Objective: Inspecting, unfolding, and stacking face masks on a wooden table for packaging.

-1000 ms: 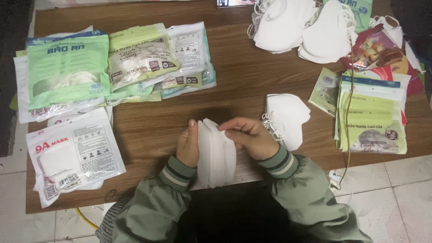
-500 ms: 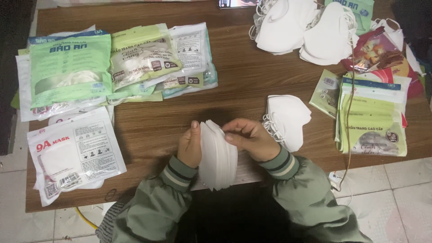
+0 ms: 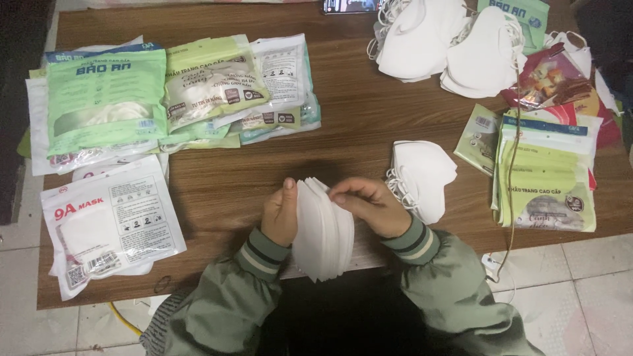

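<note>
Both hands hold a stack of white masks (image 3: 322, 227) at the near edge of the table (image 3: 356, 125). The left hand (image 3: 279, 214) is closed around the left side of the stack, thumb up along it. The right hand (image 3: 369, 206) is closed on the right side, with its fingers curled over the top edges.

Not much is different from a second ago. The stack is in the same spot and the hands have the same hold. The right fingers have slid a little along the top of the masks. It looks like the masks are being squared up or counted, and none has left the stack yet.

The masks look soft and thin, folded flat, with curved edges that fan out a bit.

Just right of the hands lies a small pile of masks (image 3: 422, 177), white and puffy, with thin ear loops. Left of the hands is a clear pack (image 3: 109, 227) with one white mask inside. It looks smooth and shiny.

Farther left are green packs (image 3: 109, 92), flat and shiny, lying over each other. On the right is a neat pile of yellow-green packs (image 3: 546, 178). At the far edge sit two big heaps of masks (image 3: 455, 43). The table is brown wood with lines in it.
</note>
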